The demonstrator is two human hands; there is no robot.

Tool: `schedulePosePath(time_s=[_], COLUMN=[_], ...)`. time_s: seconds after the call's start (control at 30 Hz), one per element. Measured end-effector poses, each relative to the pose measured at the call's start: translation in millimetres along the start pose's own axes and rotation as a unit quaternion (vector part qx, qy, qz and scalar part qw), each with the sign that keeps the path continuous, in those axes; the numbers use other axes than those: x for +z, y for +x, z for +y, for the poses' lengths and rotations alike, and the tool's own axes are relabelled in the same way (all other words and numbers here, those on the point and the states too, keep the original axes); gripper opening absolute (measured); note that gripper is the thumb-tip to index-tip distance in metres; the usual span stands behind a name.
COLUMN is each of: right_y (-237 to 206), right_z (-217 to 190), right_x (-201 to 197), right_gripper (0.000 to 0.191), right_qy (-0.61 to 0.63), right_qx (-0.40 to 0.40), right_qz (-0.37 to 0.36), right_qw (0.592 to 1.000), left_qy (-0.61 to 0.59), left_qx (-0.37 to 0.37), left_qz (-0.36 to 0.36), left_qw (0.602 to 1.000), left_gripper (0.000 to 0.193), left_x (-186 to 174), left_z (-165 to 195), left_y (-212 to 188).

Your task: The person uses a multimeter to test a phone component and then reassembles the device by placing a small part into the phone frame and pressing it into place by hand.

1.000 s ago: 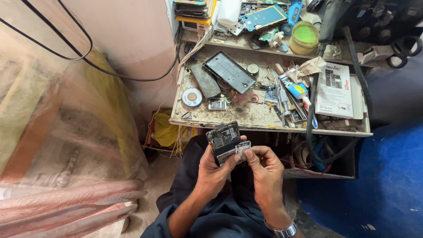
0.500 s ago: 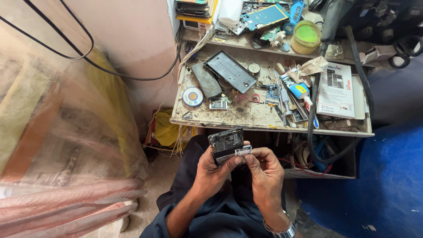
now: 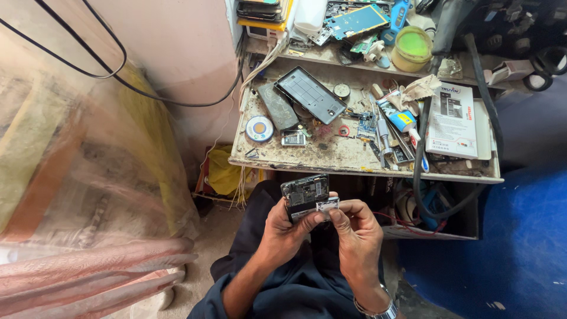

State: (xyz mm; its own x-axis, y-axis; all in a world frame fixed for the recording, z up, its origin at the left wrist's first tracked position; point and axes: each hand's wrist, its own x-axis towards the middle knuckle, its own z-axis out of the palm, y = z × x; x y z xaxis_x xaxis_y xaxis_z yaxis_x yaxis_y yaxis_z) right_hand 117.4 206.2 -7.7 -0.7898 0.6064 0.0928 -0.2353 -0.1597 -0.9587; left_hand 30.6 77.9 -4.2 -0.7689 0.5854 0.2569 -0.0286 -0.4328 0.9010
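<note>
A grimy, cluttered workbench [image 3: 331, 158] is seen against a pale wall, with a blue floor to the right and plastic-wrapped bundles to the left. Just below the bench's front edge, over the lap, an opened phone [image 3: 305, 195] with its internals exposed is held in the left hand [image 3: 283, 227], whose fingers are wrapped tight around its lower half; its long axis is tilted up and slightly rightwards, away from the body. A small silvery part [image 3: 326, 205] at the phone's lower right edge is pinched between thumb and forefinger of the right hand [image 3: 354, 227], which is pressed against the left. The part thus lies directly at the right fingertips, touching the phone. On the bench a dark phone back shell [image 3: 310, 94] lies diagonally, with a round solder-wire spool [image 3: 259, 128] well to its left. On the upper shelf a yellow-green tub [image 3: 412, 48] is seen; its contents cannot be told. A white booklet [image 3: 452, 121] lies at the right.
</note>
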Motion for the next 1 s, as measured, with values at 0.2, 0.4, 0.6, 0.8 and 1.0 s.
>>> schedulePosePath(time_s=[0.2,0.4,0.6,0.8,1.0], right_y=[1,-1,-1,-4,-5], right_z=[0,1,2,3,1], right_x=[0,-1,-4,-2,-2], right_gripper=[0.014,0.014,0.014,0.015,0.015], right_qy=[0.02,0.019,0.015,0.019,-0.004], right_qx=[-0.004,-0.003,0.006,-0.011,-0.022], right_qz=[-0.012,-0.011,-0.009,-0.002,-0.007], right_qw=[1.0,1.0,1.0,1.0,1.0], left_qy=[-0.01,-0.031,-0.035,0.001,0.019], left_qx=[-0.001,-0.01,-0.014,-0.007,-0.012], left_qz=[-0.002,-0.003,-0.008,-0.006,0.007], left_qw=[1.0,0.999,0.999,1.0,1.0], left_gripper=[0.027,0.03,0.031,0.029,0.022], left_x=[0,-1,-2,-3,-3], left_z=[-2,-4,-4,-6,-12], left_y=[0,-1,0,-1,-4])
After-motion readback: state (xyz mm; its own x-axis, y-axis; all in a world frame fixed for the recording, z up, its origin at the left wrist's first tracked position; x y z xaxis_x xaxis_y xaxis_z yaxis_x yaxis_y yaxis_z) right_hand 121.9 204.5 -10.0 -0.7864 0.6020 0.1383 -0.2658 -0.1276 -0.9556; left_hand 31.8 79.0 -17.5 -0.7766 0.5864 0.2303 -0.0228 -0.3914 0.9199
